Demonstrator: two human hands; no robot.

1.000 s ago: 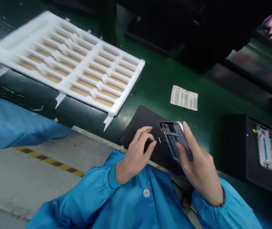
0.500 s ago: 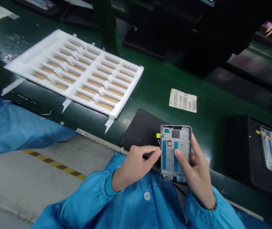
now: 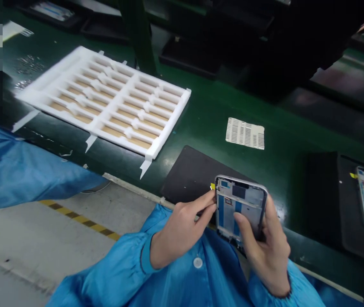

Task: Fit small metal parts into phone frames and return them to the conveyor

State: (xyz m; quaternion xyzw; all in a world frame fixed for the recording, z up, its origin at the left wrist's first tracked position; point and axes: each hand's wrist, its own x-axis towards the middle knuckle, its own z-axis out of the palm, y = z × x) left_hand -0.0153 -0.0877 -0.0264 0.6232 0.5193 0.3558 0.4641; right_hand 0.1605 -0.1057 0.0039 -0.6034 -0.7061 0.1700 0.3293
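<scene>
A phone frame (image 3: 252, 205) was tilted above the near side of a black mat (image 3: 197, 168) on a green bench (image 3: 210, 113). The right grip (image 3: 270, 251) clasped it, thumb across the inner face. The left grip (image 3: 180, 228) had its fingertips drawn together at the opposite edge, by a yellow tab (image 3: 212, 186); whether they pinched anything could not be told. A careless tug risked creasing the tab, thumb pressure risked marking inner parts, and a loose one-sided hold risked a drop
</scene>
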